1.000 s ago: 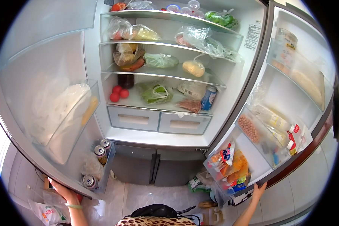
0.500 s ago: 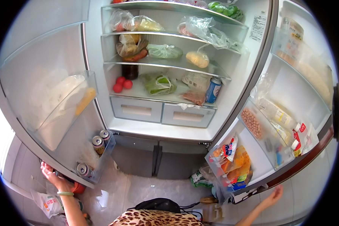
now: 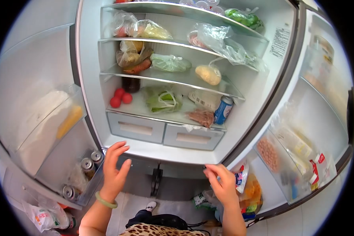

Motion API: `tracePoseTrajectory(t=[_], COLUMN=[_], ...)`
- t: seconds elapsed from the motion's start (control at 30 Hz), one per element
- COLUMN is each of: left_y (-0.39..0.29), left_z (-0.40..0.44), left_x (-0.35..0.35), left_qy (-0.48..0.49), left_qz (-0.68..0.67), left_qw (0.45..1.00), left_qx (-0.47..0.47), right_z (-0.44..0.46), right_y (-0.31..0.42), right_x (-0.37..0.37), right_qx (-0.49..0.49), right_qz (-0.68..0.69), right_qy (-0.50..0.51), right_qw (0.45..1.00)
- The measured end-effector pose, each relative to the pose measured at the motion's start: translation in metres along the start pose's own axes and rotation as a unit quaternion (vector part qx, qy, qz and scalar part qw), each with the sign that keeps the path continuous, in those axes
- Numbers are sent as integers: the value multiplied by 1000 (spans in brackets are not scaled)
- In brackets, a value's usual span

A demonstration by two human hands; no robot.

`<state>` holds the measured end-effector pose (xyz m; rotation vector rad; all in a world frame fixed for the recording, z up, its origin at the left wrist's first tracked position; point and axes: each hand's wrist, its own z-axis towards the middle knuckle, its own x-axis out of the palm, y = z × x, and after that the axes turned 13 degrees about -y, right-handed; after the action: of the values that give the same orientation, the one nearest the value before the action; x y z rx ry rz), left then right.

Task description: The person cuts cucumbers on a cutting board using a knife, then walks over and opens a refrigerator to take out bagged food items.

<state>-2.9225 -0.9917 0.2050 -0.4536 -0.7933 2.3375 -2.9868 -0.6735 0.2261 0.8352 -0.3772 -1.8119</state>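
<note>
Both fridge doors stand wide open. My left hand (image 3: 115, 171) is raised before the fridge's lower front, fingers apart and holding nothing, with a pale bangle on the wrist. On the other side my right hand (image 3: 223, 181) hovers near the right door's lower bin, its fingers loosely bent and nothing visible in them. Above the hands are two drawers (image 3: 135, 137). The shelf over them holds red tomatoes (image 3: 121, 98), a bag of green vegetables (image 3: 163, 100), a bag of reddish food (image 3: 201, 117) and a blue can (image 3: 223, 110).
Cans (image 3: 88, 166) stand in the left door's bottom bin. The right door holds a bin of round brown items (image 3: 267, 153) and packets. Higher shelves carry bagged food (image 3: 170, 63). Plastic bags (image 3: 47, 214) lie on the floor at left.
Both hands have left the door edges and moved inward and up, in front of the fridge. The doors appear swung wider, and the view has come closer to the shelves.
</note>
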Motion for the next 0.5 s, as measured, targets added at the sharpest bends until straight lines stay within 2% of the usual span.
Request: tracePoseTrajectory(t=[0.1, 0.2, 0.23, 0.3, 0.37, 0.5], left_y=[33, 60, 66, 74, 84, 103], left_z=[43, 102, 125, 169, 206, 251], left_x=[46, 86, 98, 122, 146, 182], left_qy=[18, 27, 25, 24, 19, 46], left_qz=[-60, -75, -70, -62, -57, -30], left_qw=[998, 997, 997, 995, 993, 991], left_qx=[-14, 11, 31, 71, 105, 124], right_z=[90, 197, 235, 307, 368, 433], right_y=[-10, -13, -20, -47, -78, -101], right_x=[55, 106, 125, 165, 202, 256], right_qx=[-97, -148, -206, -225, -221, -104], right_qz=[0, -36, -73, -146, -243, -361], right_qy=[35, 45, 11, -19, -23, 3], right_qw=[995, 987, 976, 963, 944, 927])
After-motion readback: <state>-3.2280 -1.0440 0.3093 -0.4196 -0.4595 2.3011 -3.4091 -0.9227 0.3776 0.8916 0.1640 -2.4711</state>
